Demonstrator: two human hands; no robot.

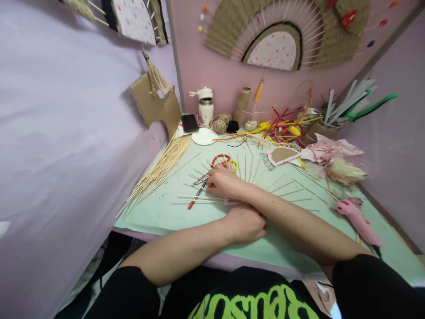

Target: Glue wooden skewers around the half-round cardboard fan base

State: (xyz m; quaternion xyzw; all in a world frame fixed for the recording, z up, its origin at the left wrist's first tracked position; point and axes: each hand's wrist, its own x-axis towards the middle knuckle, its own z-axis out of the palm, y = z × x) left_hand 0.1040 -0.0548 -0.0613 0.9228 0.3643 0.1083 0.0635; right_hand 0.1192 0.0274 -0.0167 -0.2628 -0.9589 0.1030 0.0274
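My right hand [224,180] reaches across my left arm to the middle of the pale green table [166,212]. Its fingers are curled down over thin wooden sticks [199,198] laid out in a fan. Right at that hand lie scissors [222,160] with red and yellow handles, their blades poking out on the left. What the fingers grip is hidden. A slim red-tipped tool [195,198] lies just left of the hand. My left hand [245,222] rests on the table under my right forearm, with its fingers hidden.
A bundle of long sticks [159,170] lies at the left edge. At the back stand a white bottle [206,108], twine rolls [221,122], a phone [190,122] and coloured pipe cleaners [285,126]. A pink glue gun [357,219] and crumpled paper [332,153] lie on the right.
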